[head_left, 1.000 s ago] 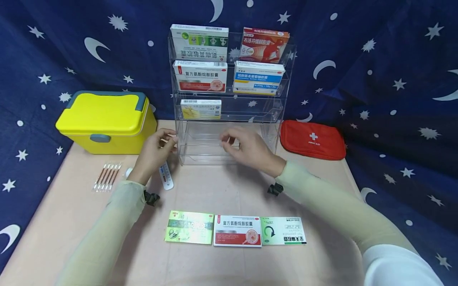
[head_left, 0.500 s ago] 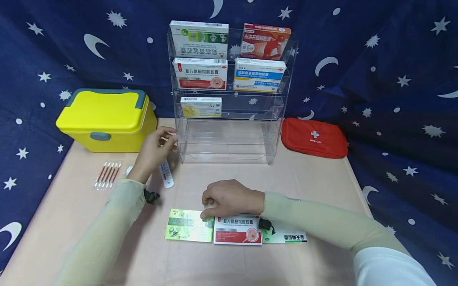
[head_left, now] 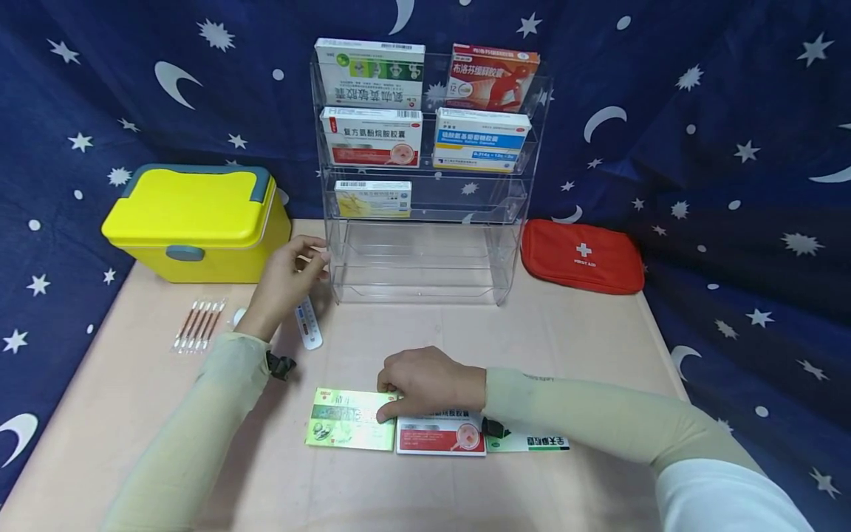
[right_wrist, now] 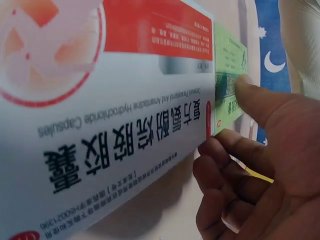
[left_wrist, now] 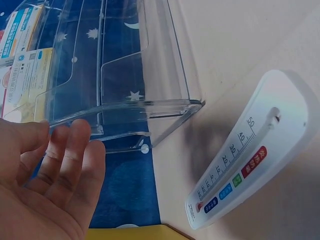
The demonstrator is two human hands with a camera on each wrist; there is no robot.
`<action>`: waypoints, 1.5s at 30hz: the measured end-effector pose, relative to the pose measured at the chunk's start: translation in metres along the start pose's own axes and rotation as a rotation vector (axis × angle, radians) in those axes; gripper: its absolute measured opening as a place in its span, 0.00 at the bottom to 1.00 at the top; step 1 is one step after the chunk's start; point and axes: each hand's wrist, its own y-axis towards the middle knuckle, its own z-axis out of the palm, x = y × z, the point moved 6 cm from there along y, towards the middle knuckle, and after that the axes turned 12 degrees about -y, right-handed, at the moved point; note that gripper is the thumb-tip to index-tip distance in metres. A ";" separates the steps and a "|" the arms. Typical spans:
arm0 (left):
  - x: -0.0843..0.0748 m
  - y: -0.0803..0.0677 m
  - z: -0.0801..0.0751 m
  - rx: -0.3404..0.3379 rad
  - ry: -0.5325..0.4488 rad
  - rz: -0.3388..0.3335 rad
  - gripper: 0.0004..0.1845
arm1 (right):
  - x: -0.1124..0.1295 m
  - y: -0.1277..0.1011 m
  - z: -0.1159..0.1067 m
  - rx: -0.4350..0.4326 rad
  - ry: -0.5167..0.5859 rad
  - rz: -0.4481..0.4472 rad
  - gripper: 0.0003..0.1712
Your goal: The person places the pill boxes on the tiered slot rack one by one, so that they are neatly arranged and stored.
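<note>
Green medicine box [head_left: 351,420] lies flat on the bench [head_left: 585,347], at the left end of a row of three; right hand [head_left: 425,380] rests over its right edge, fingertips curled onto it, touching the red-and-white box [head_left: 440,436] beside it. Left hand [head_left: 287,279] hovers at the left corner of the clear rack [head_left: 425,251], fingers loosely bent, holding nothing; thermometer [head_left: 309,324] just below it.

Left wrist view: fingers [left_wrist: 75,150] relaxed (rack edge just past them).

Right wrist view: thumb and curled fingers [right_wrist: 220,165] touch the green box's edge; a firm grip cannot be confirmed.
</note>
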 end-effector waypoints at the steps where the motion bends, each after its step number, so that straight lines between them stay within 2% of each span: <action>1: 0.000 0.000 0.000 0.000 0.000 -0.002 0.18 | 0.000 0.000 0.001 0.007 0.006 0.001 0.18; 7: 0.001 0.000 0.000 -0.001 0.004 -0.007 0.18 | -0.002 0.001 0.005 0.007 0.067 0.003 0.15; 13: 0.002 0.001 0.001 0.001 0.003 0.003 0.18 | -0.007 0.000 0.001 -0.078 0.138 0.001 0.08; 16: 0.002 0.001 0.000 0.001 0.005 0.007 0.18 | -0.009 0.001 0.001 -0.093 0.149 0.006 0.11; 20: 0.004 0.000 0.000 0.004 0.002 0.006 0.18 | -0.006 0.001 0.008 -0.035 0.131 0.013 0.20; 23: 0.004 0.000 0.000 0.005 -0.001 0.009 0.18 | -0.004 0.002 0.011 -0.020 0.119 0.009 0.19; 30: 0.004 0.002 0.000 -0.006 -0.005 0.028 0.18 | -0.012 0.007 0.005 -0.063 0.145 0.021 0.17; 35: 0.004 0.001 0.001 -0.003 -0.013 0.035 0.17 | -0.035 0.014 -0.003 -0.116 0.163 0.089 0.19; 39: 0.005 0.001 0.003 -0.001 -0.028 0.052 0.17 | -0.049 0.016 -0.006 -0.142 0.167 0.140 0.25; 42: 0.005 0.001 0.002 0.001 -0.030 0.050 0.17 | -0.051 0.016 -0.005 -0.138 0.191 0.145 0.27; 45: 0.005 0.002 0.002 0.002 -0.032 0.035 0.17 | -0.049 0.014 -0.004 -0.141 0.214 0.140 0.24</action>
